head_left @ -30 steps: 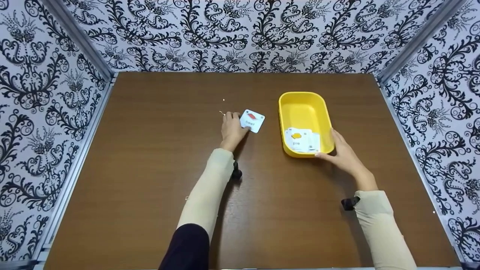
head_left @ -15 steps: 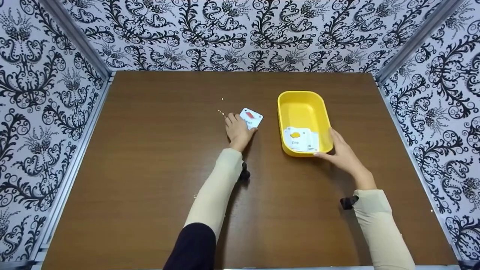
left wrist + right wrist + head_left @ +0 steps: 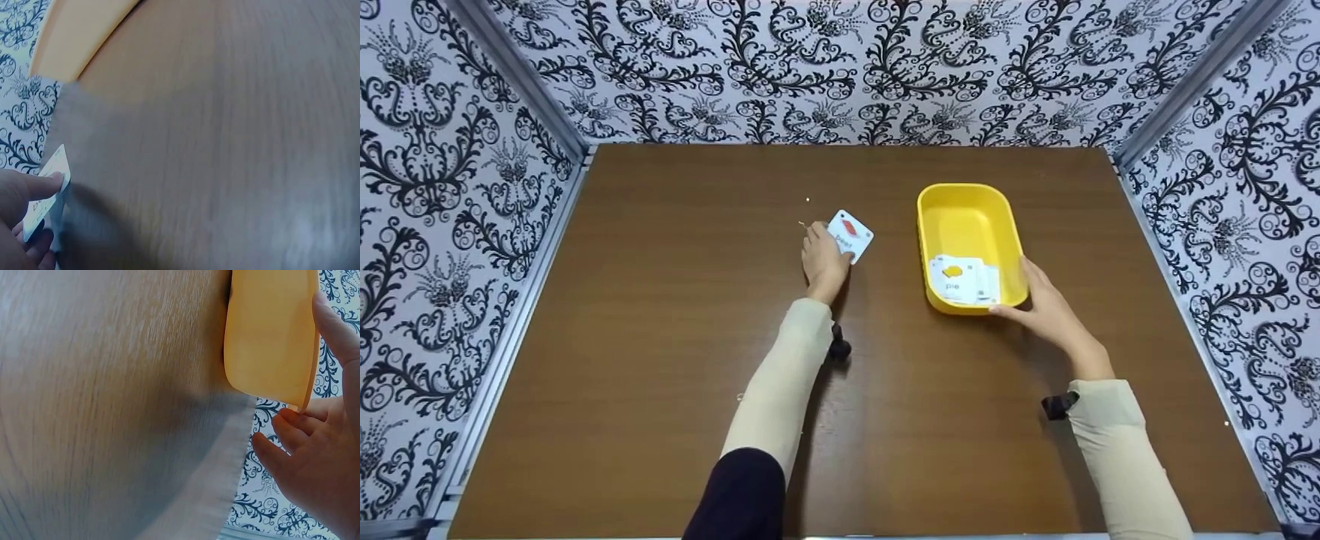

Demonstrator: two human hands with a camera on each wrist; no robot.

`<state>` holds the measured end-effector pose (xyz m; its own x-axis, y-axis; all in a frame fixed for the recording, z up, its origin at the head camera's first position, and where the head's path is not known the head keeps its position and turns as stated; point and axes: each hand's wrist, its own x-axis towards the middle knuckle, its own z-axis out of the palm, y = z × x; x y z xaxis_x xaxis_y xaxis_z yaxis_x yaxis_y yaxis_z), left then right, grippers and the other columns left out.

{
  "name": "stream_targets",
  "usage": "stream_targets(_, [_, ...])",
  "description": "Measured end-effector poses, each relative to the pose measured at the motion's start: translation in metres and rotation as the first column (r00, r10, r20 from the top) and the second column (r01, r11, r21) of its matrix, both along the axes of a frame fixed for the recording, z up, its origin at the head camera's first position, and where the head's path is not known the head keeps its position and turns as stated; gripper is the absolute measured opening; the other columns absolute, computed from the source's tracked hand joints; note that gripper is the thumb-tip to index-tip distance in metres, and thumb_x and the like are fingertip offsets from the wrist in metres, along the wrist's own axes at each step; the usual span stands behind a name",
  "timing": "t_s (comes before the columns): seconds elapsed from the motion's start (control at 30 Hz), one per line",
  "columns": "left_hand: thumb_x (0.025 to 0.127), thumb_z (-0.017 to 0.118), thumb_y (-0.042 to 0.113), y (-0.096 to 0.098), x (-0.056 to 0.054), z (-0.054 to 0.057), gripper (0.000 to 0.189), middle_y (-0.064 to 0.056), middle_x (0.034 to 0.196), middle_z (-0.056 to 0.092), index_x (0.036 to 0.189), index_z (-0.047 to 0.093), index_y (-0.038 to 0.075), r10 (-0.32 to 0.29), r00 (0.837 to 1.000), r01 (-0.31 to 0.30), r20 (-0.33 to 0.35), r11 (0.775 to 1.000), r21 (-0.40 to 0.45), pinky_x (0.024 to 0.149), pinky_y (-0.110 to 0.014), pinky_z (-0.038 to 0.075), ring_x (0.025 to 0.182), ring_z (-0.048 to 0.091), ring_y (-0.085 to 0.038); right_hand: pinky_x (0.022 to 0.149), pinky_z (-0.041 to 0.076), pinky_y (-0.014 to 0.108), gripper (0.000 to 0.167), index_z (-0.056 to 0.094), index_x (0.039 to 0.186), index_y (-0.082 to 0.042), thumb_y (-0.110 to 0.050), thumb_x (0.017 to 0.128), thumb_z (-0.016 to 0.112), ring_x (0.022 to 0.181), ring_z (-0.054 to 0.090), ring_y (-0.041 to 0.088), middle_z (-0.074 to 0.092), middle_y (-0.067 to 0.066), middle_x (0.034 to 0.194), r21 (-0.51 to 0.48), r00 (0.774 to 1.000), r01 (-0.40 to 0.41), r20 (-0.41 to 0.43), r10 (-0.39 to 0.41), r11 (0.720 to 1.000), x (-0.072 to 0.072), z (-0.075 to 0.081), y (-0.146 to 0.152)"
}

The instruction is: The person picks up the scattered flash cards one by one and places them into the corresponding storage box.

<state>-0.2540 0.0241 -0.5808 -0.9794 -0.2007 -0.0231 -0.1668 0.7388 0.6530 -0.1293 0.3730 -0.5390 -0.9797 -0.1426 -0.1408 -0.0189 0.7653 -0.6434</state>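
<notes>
My left hand (image 3: 823, 259) pinches a white flashcard (image 3: 851, 234) with a red picture and the word "beef". In the left wrist view, the thumb lies over the tilted card (image 3: 49, 185) and the fingers are beneath it. To the right, my right hand (image 3: 1046, 311) grips the near right corner of a yellow plastic bin (image 3: 969, 191), thumb at the near rim and fingers along the right side. Several cards lie in the near end of the bin, the top one a "pie" card (image 3: 952, 279). From the right wrist view, the bin's outer wall (image 3: 273, 337) hides its contents.
The brown wooden table (image 3: 660, 337) is bounded by patterned walls (image 3: 795, 67) at the back and both sides. A few tiny pale specks (image 3: 808, 199) lie beyond the left hand. Each wrist carries a small black camera (image 3: 840, 345).
My left hand shifted slightly right, then back left with the flashcard, which has turned clockwise and now sits farther left. The right hand and the bin have stayed in place.
</notes>
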Motion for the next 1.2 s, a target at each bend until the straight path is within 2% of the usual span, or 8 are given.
stream_targets(0.13, [0.084,0.079,0.014,-0.007,0.001,0.001,0.061,-0.012,0.127,0.053,0.132,0.041,0.006,0.012,1.0,-0.013,0.006,0.997,0.079,0.094,-0.044,0.052,0.111,0.061,-0.031,0.12,0.017,0.066,0.113,0.001,0.161,-0.011,-0.054,0.085,0.073,0.152,0.014,0.045,0.006,0.021,0.167,0.004,1.0,-0.004,-0.008,0.004,1.0,-0.001,-0.001,0.0])
stream_targets(0.27, [0.088,0.075,0.011,-0.013,0.003,0.003,0.056,-0.012,0.127,0.053,0.132,0.041,0.007,0.011,1.0,-0.013,0.014,0.993,0.115,0.087,-0.044,0.055,0.104,0.064,-0.031,0.12,0.018,0.066,0.113,0.002,0.16,-0.006,-0.051,0.085,0.074,0.151,0.015,0.046,0.008,0.024,0.166,0.02,0.999,-0.01,-0.03,0.011,1.0,-0.002,-0.003,0.001])
stream_targets(0.57, [0.091,0.067,0.004,-0.023,0.004,0.005,0.046,-0.013,0.129,0.055,0.132,0.045,0.007,0.027,0.999,-0.024,-0.017,0.987,0.159,0.092,-0.043,0.054,0.106,0.063,-0.034,0.12,0.018,0.065,0.113,0.003,0.16,-0.006,-0.052,0.085,0.074,0.151,0.015,0.047,0.008,0.024,0.166,0.03,1.0,-0.003,-0.03,0.004,1.0,-0.002,-0.003,0.0])
stream_targets(0.77, [0.093,0.064,0.002,-0.028,0.006,0.004,0.045,-0.012,0.128,0.055,0.133,0.046,0.01,0.034,0.999,-0.033,-0.002,0.973,0.229,0.091,-0.043,0.054,0.107,0.062,-0.032,0.12,0.018,0.065,0.113,0.002,0.16,-0.006,-0.052,0.086,0.073,0.151,0.015,0.047,0.007,0.024,0.166,0.035,1.0,-0.004,-0.024,0.004,0.999,-0.001,-0.002,0.001])
stream_targets(1.03, [0.092,0.065,0.0,-0.033,0.008,0.005,0.046,-0.012,0.128,0.055,0.132,0.046,0.012,0.019,1.0,-0.014,-0.018,0.965,0.262,0.092,-0.042,0.054,0.11,0.061,-0.03,0.12,0.018,0.065,0.112,0.003,0.16,-0.005,-0.05,0.086,0.073,0.151,0.015,0.047,0.007,0.025,0.166,0.032,0.999,-0.011,-0.032,0.012,0.999,-0.002,-0.002,0.001])
stream_targets(1.2, [0.09,0.064,-0.004,-0.033,0.008,0.009,0.046,-0.014,0.123,0.057,0.13,0.049,0.012,0.01,0.999,0.005,-0.052,0.959,0.284,0.089,-0.042,0.054,0.108,0.061,-0.03,0.12,0.017,0.066,0.113,0.001,0.161,-0.009,-0.053,0.086,0.073,0.152,0.013,0.045,0.005,0.022,0.167,0.011,1.0,0.001,-0.012,0.0,1.0,-0.001,-0.001,0.001])
